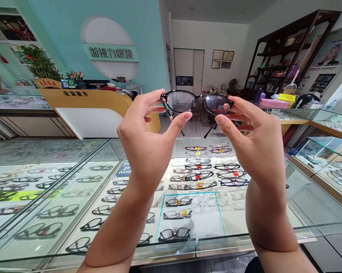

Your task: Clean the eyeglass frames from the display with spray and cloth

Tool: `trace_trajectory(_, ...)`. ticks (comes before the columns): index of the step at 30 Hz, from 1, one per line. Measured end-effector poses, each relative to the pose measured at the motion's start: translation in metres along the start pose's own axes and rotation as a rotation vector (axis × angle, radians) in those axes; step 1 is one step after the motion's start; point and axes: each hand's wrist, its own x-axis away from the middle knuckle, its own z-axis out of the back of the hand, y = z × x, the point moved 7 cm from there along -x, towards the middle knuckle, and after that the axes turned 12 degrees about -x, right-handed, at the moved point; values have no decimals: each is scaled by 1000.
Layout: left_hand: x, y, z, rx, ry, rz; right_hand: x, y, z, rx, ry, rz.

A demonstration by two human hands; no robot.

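Observation:
A pair of black-framed eyeglasses (199,97) is held up in mid-air above the glass counter, lenses upright and temples unfolded. My left hand (150,131) pinches the frame at its left end, the thumb below the left lens. On the other side my right hand (252,132) grips the right end between thumb and fingers. Red lettering shows on the right lens, and small dark print on the left one. The temple tips point downward between my hands. Some of my fingers are hidden behind the frame.
Under my arms stretches a glass display counter (197,242) with rows of eyeglasses inside. More showcases stand at left and right. Beyond are a yellow and white cashier desk (102,110), a plant (38,62), a dark shelf (276,57) and a pink box (275,103).

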Motion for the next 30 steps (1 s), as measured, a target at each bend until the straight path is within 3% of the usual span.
trace_trajectory(30, -2, -1, -2, 49, -10, -24, 1, -9, -1, 101, 5, 56)
